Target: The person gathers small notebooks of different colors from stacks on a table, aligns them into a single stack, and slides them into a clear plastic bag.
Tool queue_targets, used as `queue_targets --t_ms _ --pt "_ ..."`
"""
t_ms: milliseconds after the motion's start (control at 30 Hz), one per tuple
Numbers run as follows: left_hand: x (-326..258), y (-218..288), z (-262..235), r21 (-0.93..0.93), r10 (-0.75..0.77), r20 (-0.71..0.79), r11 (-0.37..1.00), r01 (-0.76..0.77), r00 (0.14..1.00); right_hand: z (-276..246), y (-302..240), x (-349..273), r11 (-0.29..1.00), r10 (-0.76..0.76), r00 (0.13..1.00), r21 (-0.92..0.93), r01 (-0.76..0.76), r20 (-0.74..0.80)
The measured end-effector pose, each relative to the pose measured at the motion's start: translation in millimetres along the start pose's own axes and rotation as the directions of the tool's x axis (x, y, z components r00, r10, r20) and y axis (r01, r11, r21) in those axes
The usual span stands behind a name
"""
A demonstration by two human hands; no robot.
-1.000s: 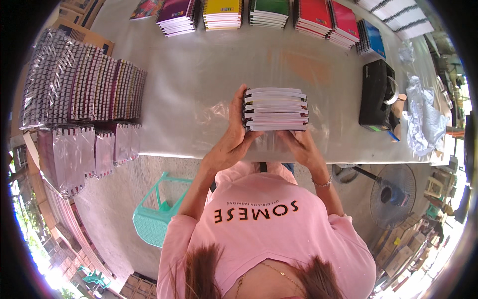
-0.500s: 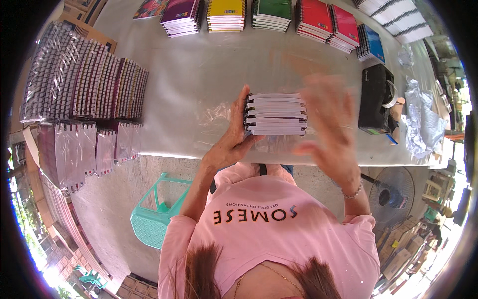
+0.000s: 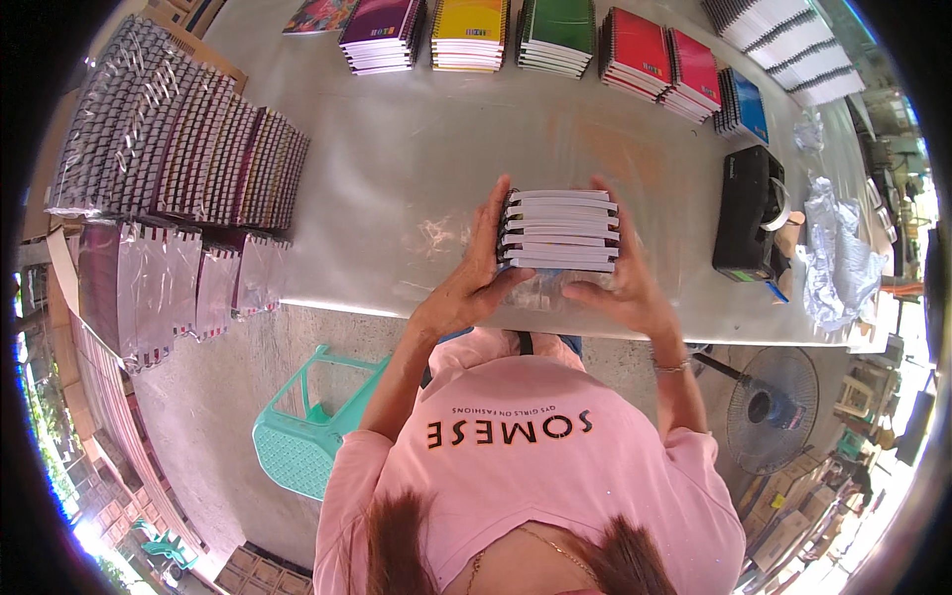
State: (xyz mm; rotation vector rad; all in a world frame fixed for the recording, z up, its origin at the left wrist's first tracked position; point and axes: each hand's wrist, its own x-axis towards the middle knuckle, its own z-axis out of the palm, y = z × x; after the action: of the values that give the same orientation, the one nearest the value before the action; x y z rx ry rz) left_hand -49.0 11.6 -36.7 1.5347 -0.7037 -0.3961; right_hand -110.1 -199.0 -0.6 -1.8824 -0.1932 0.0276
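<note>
A stack of several spiral notebooks [image 3: 561, 231] stands on the table in front of me, white page edges showing. My left hand [image 3: 478, 273] holds its left side, where the black wire bindings show, with the fingers along the side and the thumb at the near lower edge. Against the right side lies my right hand [image 3: 635, 281], its fingers reaching to the far corner and its thumb near the front edge. Between them, my two hands clasp the stack. The covers are mostly hidden.
Along the table's [image 3: 397, 159] far edge stand purple [image 3: 382, 30], yellow [image 3: 469, 32], green [image 3: 556, 35], red [image 3: 635, 50] and blue [image 3: 742, 104] notebook stacks. Wrapped notebooks [image 3: 188, 139] fill the left. A black tape dispenser [image 3: 744, 213] and crumpled plastic [image 3: 833, 253] lie right. A stool [image 3: 307, 436] and fan [image 3: 772, 402] stand nearby.
My right hand, blurred and apart from the stack before, has come in to the left and now rests against its right side. My left hand keeps its hold.
</note>
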Motion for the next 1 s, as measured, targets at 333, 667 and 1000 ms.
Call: queue_targets --t_ms 333,667,1000 --pt "-12 -11 19 0.123 0.015 -0.109 0.992 -0.001 0.994 25 42 -19 0.941 0.338 0.94 -0.014 -0.337 0.052" --pt "-12 -21 9 0.065 -0.048 -0.053 0.997 0.052 0.997 31 41 -16 0.982 0.182 0.981 -0.029 -0.184 -0.063" --pt "34 39 5 -0.308 -0.427 -0.067 0.869 0.388 0.902 -3 -8 8 0.789 0.41 0.903 0.547 -0.28 -0.129"
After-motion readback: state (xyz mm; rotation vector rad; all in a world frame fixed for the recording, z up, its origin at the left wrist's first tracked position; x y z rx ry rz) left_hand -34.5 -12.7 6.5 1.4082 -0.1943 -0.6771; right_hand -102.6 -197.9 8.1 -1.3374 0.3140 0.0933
